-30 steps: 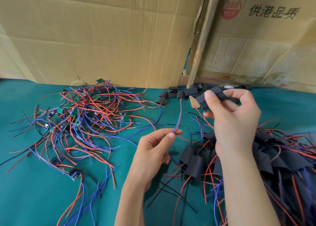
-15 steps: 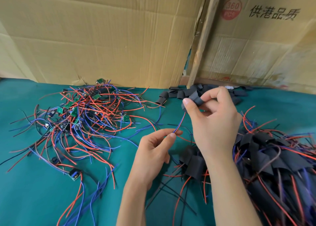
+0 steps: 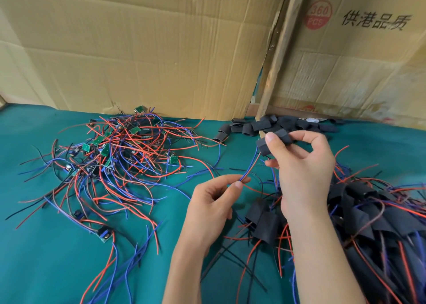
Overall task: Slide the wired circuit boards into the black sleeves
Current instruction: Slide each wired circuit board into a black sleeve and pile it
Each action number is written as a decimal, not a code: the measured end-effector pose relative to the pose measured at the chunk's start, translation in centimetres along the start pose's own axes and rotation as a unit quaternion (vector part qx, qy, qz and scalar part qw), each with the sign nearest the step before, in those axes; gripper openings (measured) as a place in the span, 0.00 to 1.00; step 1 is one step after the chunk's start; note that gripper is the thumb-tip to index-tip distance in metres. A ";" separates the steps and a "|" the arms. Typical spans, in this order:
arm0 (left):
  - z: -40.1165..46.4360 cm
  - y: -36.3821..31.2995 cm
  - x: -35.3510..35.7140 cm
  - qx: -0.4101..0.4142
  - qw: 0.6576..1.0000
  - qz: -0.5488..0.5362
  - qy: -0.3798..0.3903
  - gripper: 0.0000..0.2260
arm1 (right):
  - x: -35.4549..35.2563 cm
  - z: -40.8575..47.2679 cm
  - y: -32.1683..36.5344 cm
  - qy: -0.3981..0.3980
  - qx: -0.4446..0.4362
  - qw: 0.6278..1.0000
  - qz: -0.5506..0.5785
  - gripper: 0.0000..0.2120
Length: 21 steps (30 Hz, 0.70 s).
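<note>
The right hand pinches a flat black tube sleeve between thumb and curled fingers, and it now sits a little higher and further right than half a second ago, back near the loose pile of empty black sleeves by the cardboard wall. The left hand keeps its place over the green-covered worktop, thumb and forefinger pinching the blue and red wire pair that runs up into the held sleeve.
</note>
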State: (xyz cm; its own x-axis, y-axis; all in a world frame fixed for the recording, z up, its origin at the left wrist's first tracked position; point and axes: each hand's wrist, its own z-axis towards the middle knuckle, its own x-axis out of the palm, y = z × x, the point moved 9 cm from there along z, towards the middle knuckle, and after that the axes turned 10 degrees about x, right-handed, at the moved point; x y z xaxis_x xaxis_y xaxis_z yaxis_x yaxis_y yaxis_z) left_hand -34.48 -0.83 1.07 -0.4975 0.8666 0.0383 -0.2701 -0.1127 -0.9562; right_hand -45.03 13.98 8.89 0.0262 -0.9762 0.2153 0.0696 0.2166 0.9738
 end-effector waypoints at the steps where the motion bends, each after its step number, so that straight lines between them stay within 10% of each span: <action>1: 0.0 0.0 0.0 0.000 1.000 0.002 -0.002 0.09 | -0.2 0.1 -0.2 -0.008 0.005 1.000 0.011 0.14; 21: 0.2 0.5 -0.7 -0.011 0.998 -0.044 -0.051 0.09 | -0.5 -0.1 2.6 0.033 -0.078 0.996 0.038 0.14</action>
State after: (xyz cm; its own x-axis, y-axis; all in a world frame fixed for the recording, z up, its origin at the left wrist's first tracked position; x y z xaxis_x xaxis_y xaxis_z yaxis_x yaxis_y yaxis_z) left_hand -34.46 -1.64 0.60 -0.5544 0.8184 0.1510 -0.2993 -0.0268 -0.9538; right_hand -44.72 15.01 11.28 0.1022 -0.9554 0.2771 0.2191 0.2933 0.9306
